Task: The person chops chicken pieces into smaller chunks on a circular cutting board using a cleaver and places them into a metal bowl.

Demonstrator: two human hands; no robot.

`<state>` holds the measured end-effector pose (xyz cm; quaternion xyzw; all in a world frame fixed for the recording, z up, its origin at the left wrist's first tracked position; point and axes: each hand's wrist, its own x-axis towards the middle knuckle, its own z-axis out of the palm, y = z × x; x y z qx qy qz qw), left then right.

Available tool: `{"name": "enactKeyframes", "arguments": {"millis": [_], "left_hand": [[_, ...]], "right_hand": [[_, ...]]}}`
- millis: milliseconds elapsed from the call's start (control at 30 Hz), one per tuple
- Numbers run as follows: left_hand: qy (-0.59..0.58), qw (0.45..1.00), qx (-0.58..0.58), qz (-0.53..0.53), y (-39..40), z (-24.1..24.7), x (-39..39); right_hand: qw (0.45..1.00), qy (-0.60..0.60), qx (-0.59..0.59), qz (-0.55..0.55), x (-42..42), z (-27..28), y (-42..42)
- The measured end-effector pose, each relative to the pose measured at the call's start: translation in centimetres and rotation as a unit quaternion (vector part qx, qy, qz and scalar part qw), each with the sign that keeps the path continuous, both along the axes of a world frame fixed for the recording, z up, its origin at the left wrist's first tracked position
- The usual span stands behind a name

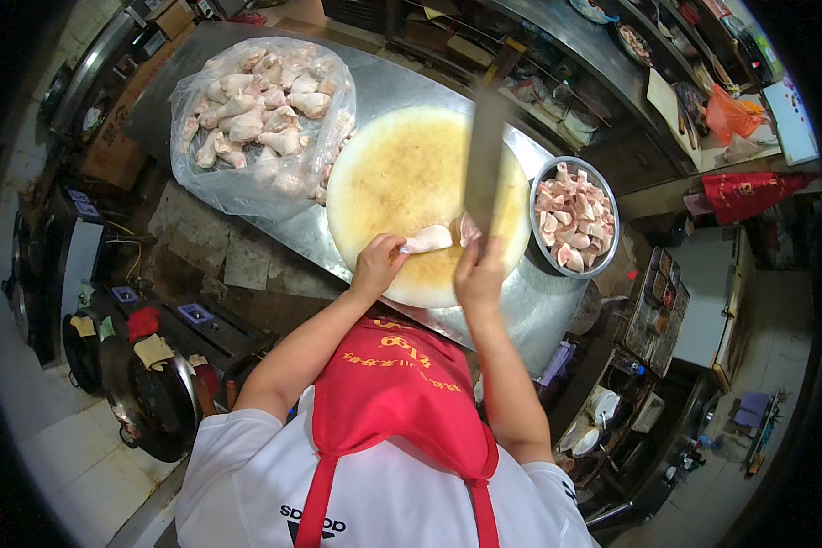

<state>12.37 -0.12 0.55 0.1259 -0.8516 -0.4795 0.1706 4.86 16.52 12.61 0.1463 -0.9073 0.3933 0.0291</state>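
My left hand (378, 266) pinches the narrow end of a raw chicken drumstick (429, 240) lying on a round, yellow-stained chopping board (404, 171). A cut chicken piece (467, 229) sits just right of it, apart from the drumstick. My right hand (479, 277) grips a cleaver, its broad blade (485, 157) blurred and pointing away from me over the board's right part. Left of the board, an opened clear plastic bag (185, 168) holds several raw drumsticks (243, 127). At the board's right stands a round metal bowl (613, 243) filled with chopped chicken pieces (575, 219).
Everything stands on a stainless steel table (294, 236). Beyond it runs a metal counter with shelves (575, 55). At the lower left are a black wok (147, 397) and folded cloths (154, 352). A tray of small seasoning containers (657, 308) is at the right.
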Motion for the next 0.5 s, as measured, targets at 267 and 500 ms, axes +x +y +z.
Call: {"name": "enactKeyframes", "arguments": {"millis": [267, 500], "left_hand": [[0.009, 1.000, -0.013, 0.007, -0.7, -0.5, -0.7], [-0.011, 0.999, 0.033, -0.010, -0.3, -0.2, -0.5]], "right_hand": [[0.970, -0.128, 0.198, 0.065, -0.3, -5.6, 3.3], [0.998, 0.033, 0.020, 0.049, -1.1, 3.2, 0.4]]}}
